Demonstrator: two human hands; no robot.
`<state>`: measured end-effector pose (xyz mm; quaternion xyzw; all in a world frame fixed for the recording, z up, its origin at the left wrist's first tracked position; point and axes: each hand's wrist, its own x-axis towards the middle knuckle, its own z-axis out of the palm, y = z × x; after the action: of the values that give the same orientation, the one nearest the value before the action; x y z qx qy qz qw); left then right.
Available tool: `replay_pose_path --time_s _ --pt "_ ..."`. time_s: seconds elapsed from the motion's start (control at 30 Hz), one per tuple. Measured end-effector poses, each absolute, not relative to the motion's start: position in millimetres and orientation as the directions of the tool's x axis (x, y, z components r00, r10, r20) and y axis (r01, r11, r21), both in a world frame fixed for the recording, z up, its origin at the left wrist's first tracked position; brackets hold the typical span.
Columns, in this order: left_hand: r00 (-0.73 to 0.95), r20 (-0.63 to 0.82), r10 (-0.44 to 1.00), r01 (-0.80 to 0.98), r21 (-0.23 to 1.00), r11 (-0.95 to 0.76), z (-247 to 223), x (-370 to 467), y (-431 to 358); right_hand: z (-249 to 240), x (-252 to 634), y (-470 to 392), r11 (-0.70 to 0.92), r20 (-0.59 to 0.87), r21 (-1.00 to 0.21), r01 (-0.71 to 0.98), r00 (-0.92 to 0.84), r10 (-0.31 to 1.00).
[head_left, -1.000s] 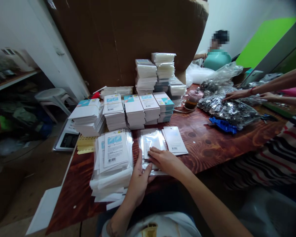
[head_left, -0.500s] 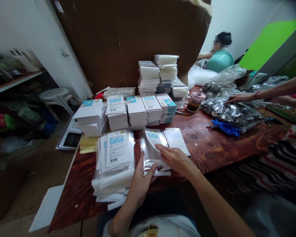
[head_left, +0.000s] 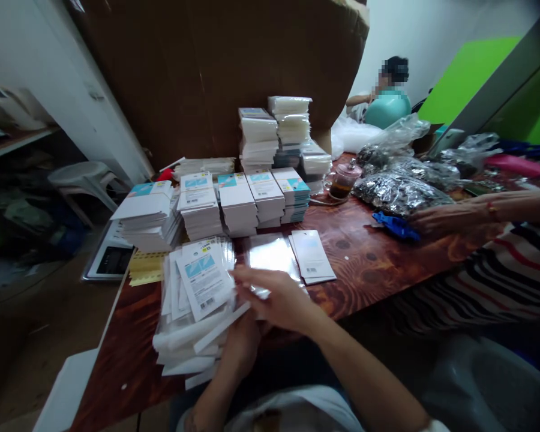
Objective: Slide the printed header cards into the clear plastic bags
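Note:
A white and blue printed card in a clear plastic sleeve (head_left: pixel 207 279) lies tilted on top of a pile of sleeved cards (head_left: pixel 173 339). The fingers of my right hand (head_left: pixel 279 298) are closed at the right edge of that sleeve. Below it, my left hand (head_left: pixel 243 342) is partly covered by the right one, so its fingers are hidden. Just beyond my hands lie clear plastic sleeves (head_left: pixel 270 252), shining in the light. To their right is a small stack of printed cards (head_left: pixel 312 257).
Banded card stacks (head_left: pixel 202 207) line the table behind the pile, with taller sleeved stacks (head_left: pixel 290 126) behind them. A lidded glass cup (head_left: pixel 343 180) stands to their right. A co-worker's hand (head_left: pixel 454 219) is near a blue object (head_left: pixel 395 225) and plastic bags (head_left: pixel 400 191).
The sleeved card has gone from between my hands to the left pile, and my right hand has crossed leftward over my left. The co-worker's hand has moved nearer the blue object.

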<state>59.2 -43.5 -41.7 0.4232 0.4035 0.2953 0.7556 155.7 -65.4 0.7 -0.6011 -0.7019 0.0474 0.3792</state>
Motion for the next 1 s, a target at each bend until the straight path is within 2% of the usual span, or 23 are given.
replay_pose_path --time_s 0.07,0.17,0.23,0.37,0.47,0.57,0.7,0.77,0.83,0.9,1.0 --pt "0.558 -0.429 0.710 -0.108 0.811 0.575 -36.9 50.8 -41.3 -4.0 195.5 -81.6 0.102 0.453 -0.565 0.818 0.205 0.868" --pt "0.592 -0.482 0.646 -0.077 0.764 0.640 -33.5 49.7 -40.5 -25.2 241.3 -103.0 -0.301 0.281 -0.451 0.841 0.453 0.846" --pt "0.590 -0.473 0.654 -0.056 0.784 0.618 -34.6 53.2 -41.3 -43.5 252.1 -110.8 -0.414 0.247 -0.409 0.813 0.535 0.808" --pt "0.568 -0.473 0.674 -0.018 0.811 0.585 -40.7 55.0 -42.6 -67.3 247.0 -116.1 -0.359 0.324 -0.535 0.765 0.578 0.749" --pt "0.570 -0.483 0.665 -0.011 0.805 0.594 -43.2 50.7 -42.0 -70.5 248.3 -118.5 -0.280 0.326 -0.688 0.670 0.629 0.706" --pt "0.603 -0.477 0.639 -0.040 0.782 0.622 -41.6 47.8 -41.2 -66.9 255.1 -122.7 -0.208 0.327 -0.778 0.593 0.665 0.671" --pt "0.623 -0.466 0.628 -0.063 0.771 0.634 -37.7 48.9 -41.2 -53.1 252.5 -135.4 -0.081 0.480 -0.758 0.648 0.636 0.604" --pt "0.599 -0.463 0.653 -0.052 0.791 0.609 -36.1 50.4 -41.7 -46.8 246.5 -143.7 -0.004 0.569 -0.687 0.726 0.542 0.619" --pt "0.579 -0.451 0.680 -0.034 0.819 0.572 -34.5 51.9 -42.4 -45.5 242.0 -150.2 0.036 0.587 -0.637 0.770 0.454 0.670" --pt "0.576 -0.450 0.682 -0.033 0.821 0.570 -33.1 53.0 -43.0 -50.3 242.0 -152.9 0.029 0.563 -0.654 0.756 0.461 0.686" --pt "0.589 -0.472 0.656 -0.063 0.782 0.620 -33.8 53.8 -43.5 -60.8 248.0 -151.3 0.020 0.511 -0.775 0.632 0.608 0.608"
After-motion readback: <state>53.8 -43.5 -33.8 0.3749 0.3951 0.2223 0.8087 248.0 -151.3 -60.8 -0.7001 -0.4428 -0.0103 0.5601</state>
